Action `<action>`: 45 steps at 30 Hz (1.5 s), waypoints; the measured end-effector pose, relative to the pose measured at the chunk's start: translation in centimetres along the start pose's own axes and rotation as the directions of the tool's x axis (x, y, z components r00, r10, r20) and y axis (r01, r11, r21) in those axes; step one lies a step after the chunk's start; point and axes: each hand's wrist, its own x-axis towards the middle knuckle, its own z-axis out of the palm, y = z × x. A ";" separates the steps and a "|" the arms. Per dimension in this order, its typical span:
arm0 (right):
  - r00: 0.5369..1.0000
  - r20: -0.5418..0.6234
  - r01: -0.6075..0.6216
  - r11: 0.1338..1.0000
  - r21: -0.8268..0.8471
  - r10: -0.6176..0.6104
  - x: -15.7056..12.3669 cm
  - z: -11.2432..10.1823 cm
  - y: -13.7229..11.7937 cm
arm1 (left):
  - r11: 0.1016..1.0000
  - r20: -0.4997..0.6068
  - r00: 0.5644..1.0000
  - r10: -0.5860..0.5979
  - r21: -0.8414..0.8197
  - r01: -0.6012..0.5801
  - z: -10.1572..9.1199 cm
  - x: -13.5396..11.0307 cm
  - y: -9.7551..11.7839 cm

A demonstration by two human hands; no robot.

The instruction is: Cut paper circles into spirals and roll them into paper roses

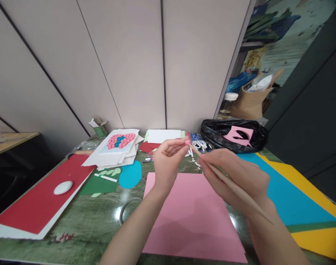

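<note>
My left hand (169, 158) is closed, with thumb and fingertips pinching a small pink roll (187, 142), perhaps paper. A slim, tapered wooden stick (234, 187) lies in my closed right hand (234, 176), its far tip touching the pink roll. Both hands are held above a large pink sheet of paper (195, 217) on the table. Behind them, a white sheet carries a heart shape of pink and blue pieces (121, 141). The exact shape of the pink roll is partly hidden by my left fingers.
Red sheets (43, 202) with a white oval object (63, 187) lie left, near green paper (99, 186) and a blue paper circle (130, 174). Blue sheets (292, 187) over yellow ones lie right. A black plastic bag (212, 134) holds pink scraps. Wall panels (124, 55) rise behind.
</note>
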 end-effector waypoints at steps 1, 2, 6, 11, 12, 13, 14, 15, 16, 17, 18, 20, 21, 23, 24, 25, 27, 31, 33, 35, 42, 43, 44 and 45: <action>1.000 -0.005 0.012 1.000 -0.008 -0.012 -0.1 0.0 0.0 | 1.000 0.000 1.000 0.001 -0.002 -0.001 0.0 0.0 0.0; 1.000 -0.008 0.021 0.999 -0.025 -0.021 -0.1 0.1 0.0 | 1.000 -0.001 1.000 0.002 -0.004 -0.002 0.0 0.0 0.0; 0.996 -0.017 0.081 0.994 -0.069 -0.082 -0.2 0.4 0.2 | 1.000 -0.005 1.000 0.012 0.000 -0.012 0.0 -0.1 0.1; 0.985 -0.077 0.155 0.988 -0.023 -0.156 -0.2 0.6 0.4 | 1.000 -0.008 1.000 0.010 0.001 -0.010 0.1 0.0 0.1; 0.984 -0.078 0.158 0.987 -0.025 -0.159 -0.2 0.6 0.5 | 1.000 -0.010 1.000 0.009 0.001 -0.009 0.1 0.0 0.1; 0.983 -0.082 0.162 0.986 -0.029 -0.164 -0.3 0.6 0.6 | 1.000 -0.011 1.000 0.005 0.001 -0.005 0.1 -0.1 0.0; 0.981 -0.087 0.168 0.985 -0.035 -0.171 -0.3 0.6 0.7 | 1.000 -0.012 1.000 0.000 0.002 0.000 0.1 -0.1 0.0; 0.979 -0.095 0.175 0.983 -0.047 -0.179 -0.3 0.6 0.8 | 1.000 -0.012 1.000 -0.006 0.003 0.006 0.1 -0.1 -0.1; 0.978 -0.103 0.177 0.982 -0.065 -0.183 -0.4 0.6 0.9 | 1.000 -0.011 1.000 -0.013 0.003 0.013 0.2 -0.2 -0.1; 0.977 -0.108 0.175 0.981 -0.089 -0.184 -0.4 0.6 0.9 | 1.000 -0.010 1.000 -0.020 0.002 0.020 0.2 -0.2 -0.1; 0.976 -0.108 0.175 0.978 -0.118 -0.188 -0.3 0.6 1.0 | 1.000 -0.007 1.000 -0.026 0.002 0.026 0.2 -0.3 -0.1; 0.974 -0.096 0.185 0.966 -0.178 -0.204 -0.2 0.6 0.9 | 0.999 -0.002 0.999 -0.037 0.001 0.037 0.3 -0.3 -0.2; 0.972 -0.088 0.195 0.959 -0.205 -0.217 -0.1 0.6 0.9 | 0.999 0.000 0.999 -0.042 0.002 0.042 0.3 -0.3 -0.2; 0.969 -0.078 0.210 0.947 -0.243 -0.234 0.1 0.6 0.9 | 0.999 0.002 0.999 -0.050 0.006 0.050 0.3 -0.2 -0.3; 0.969 -0.079 0.206 0.945 -0.254 -0.232 0.2 0.6 0.9 | 0.999 0.002 0.999 -0.053 0.008 0.053 0.3 -0.2 -0.4; 0.971 -0.085 0.197 0.945 -0.260 -0.225 0.2 0.6 0.9 | 0.998 0.004 0.999 -0.054 0.009 0.054 0.3 -0.1 -0.5; 0.973 -0.091 0.184 0.947 -0.262 -0.214 0.2 0.7 0.9 | 0.998 0.011 0.998 -0.054 0.012 0.054 0.3 -0.1 -0.7; 0.973 -0.097 0.175 0.947 -0.271 -0.207 0.0 1.0 1.1 | 0.998 0.031 0.997 -0.066 0.013 0.066 0.2 -0.1 -1.3; 0.977 -0.107 0.148 0.952 -0.267 -0.182 0.0 1.2 1.2 | 0.997 0.037 0.996 -0.075 0.014 0.075 0.1 0.1 -1.6; 0.987 -0.092 0.103 0.965 -0.241 -0.129 0.0 1.2 1.2 | 0.997 0.028 0.997 -0.075 0.021 0.075 -0.2 0.4 -1.8; 0.990 -0.020 0.138 0.990 0.040 -0.137 -0.2 0.4 0.9 | 0.997 -0.030 0.998 -0.050 0.059 0.052 -1.0 1.5 -1.3; 0.991 -0.051 0.126 0.991 0.049 -0.124 -0.3 0.2 1.0 | 0.997 -0.030 0.999 -0.042 0.061 0.044 -1.0 1.5 -1.2; 0.994 -0.058 0.094 0.994 0.048 -0.092 -0.5 0.0 1.1 | 0.997 -0.032 0.999 -0.035 0.064 0.037 -0.9 1.4 -1.1; 0.998 -0.040 0.057 0.998 0.040 -0.055 -0.6 -0.1 1.3 | 0.997 -0.036 0.999 -0.029 0.065 0.031 -0.8 1.4 -1.0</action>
